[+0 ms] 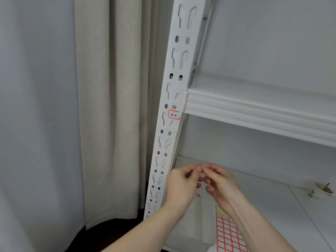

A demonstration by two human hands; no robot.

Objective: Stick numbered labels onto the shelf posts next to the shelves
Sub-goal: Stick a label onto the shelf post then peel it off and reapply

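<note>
Progress looks partial: one label [173, 115] marked 2-2 sits on the shelf post [169, 124], beside the upper shelf [254, 113]. One label sheet [230, 233] lies on the lower shelf [263, 206] at five o'clock, with many blanks left. Left hand [183, 186] and right hand [221, 180] meet fingertip to fingertip, each grip pinched; whether on a label, I cannot tell. One cup [323, 190] stands at three o'clock.
</note>
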